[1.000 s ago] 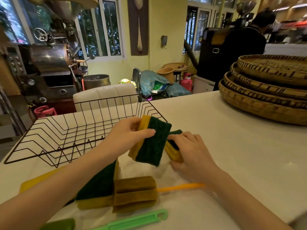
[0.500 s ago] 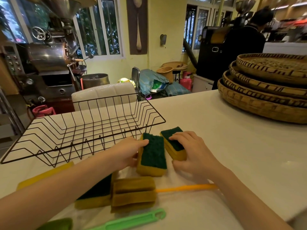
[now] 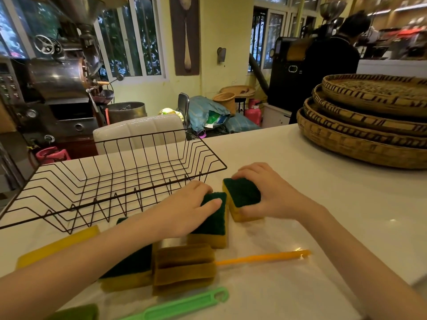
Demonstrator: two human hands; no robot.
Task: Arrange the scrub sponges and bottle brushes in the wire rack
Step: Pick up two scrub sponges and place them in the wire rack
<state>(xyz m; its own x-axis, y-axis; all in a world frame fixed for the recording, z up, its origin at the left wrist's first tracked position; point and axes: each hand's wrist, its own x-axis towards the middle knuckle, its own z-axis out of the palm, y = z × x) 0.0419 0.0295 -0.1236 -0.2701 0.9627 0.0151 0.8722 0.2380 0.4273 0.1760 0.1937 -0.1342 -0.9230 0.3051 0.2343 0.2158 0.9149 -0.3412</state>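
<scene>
The black wire rack [image 3: 120, 181] stands with nothing in it on the white counter, left of centre. Just in front of its right corner lie two green-and-yellow scrub sponges side by side. My left hand [image 3: 187, 204] rests on the left sponge [image 3: 213, 221], fingers curled over its green top. My right hand [image 3: 268, 192] grips the right sponge [image 3: 242, 195]. Nearer me lie a third sponge [image 3: 131, 269], a bottle brush with a brown sponge head [image 3: 184, 269] and orange handle [image 3: 261, 258], a green brush handle [image 3: 180, 306] and a flat yellow sponge [image 3: 57, 247].
A stack of woven bamboo trays [image 3: 369, 121] fills the counter's far right. A white padded chair back [image 3: 138, 132] stands behind the rack. A person in black [image 3: 332, 58] works in the background near a metal roasting machine [image 3: 57, 77].
My left hand has lowered its sponge flat onto the counter beside the other. My right hand has closed around the right sponge and tilted it up slightly.
</scene>
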